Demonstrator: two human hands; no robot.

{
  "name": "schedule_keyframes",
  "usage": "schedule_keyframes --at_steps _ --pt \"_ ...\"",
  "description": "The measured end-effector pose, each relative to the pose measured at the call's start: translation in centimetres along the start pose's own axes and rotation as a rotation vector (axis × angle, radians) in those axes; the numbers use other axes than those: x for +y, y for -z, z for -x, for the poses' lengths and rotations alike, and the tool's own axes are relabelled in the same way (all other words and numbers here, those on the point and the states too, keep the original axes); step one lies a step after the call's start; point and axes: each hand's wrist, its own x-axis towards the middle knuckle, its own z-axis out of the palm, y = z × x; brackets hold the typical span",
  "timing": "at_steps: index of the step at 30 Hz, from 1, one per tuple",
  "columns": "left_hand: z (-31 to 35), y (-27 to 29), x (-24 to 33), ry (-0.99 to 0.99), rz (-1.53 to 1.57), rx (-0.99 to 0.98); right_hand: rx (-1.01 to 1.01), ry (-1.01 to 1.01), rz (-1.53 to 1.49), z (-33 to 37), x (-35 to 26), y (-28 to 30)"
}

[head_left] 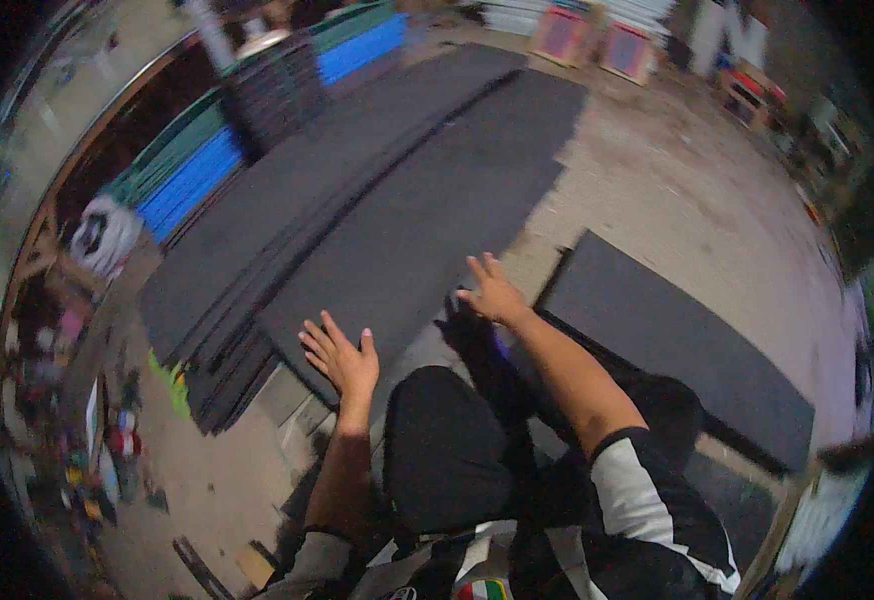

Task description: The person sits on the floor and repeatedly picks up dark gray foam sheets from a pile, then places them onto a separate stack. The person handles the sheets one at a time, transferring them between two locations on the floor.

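My left hand (340, 357) is spread with its fingers apart over the near end of a long dark grey sheet (407, 220). Nothing is in it, and whether it touches the sheet I cannot tell. My right hand (493, 292) is stretched out by the sheet's right edge, also with fingers apart and no object in it; its shadow falls beside it. Left of this sheet lies a stack of dark sheets (227, 250), its layered edges showing at the near end. To the right of my right forearm is another dark slab stack (677, 330).
Blue and green stacked sheets (192, 180) line the left side, with a whitish bundle (105, 235) beside them. Mixed clutter (107, 440) covers the floor at the lower left. Two framed panels (625, 52) lean at the far wall. Sandy floor (657, 170) lies on the right.
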Motion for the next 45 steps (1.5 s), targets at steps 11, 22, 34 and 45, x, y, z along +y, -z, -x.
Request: schedule_keyframes --at_steps 11,22,34,45 --pt "10.1 -10.9 24.7 -0.912 0.272 -0.515 0.149 -0.237 0.154 15.7 14.9 12.0" --pt "20.5 -19.0 34.6 -1.192 -0.048 -0.839 -0.081 -0.532 0.407 40.6 31.7 15.3" --pt "20.8 -17.8 38.1 -1.329 -0.176 -0.67 0.09 -0.372 0.47 43.6 35.4 15.6" --pt "10.4 -6.1 39.5 -1.5 -0.135 -0.198 0.565 -0.309 0.336 45.3 28.4 18.9"
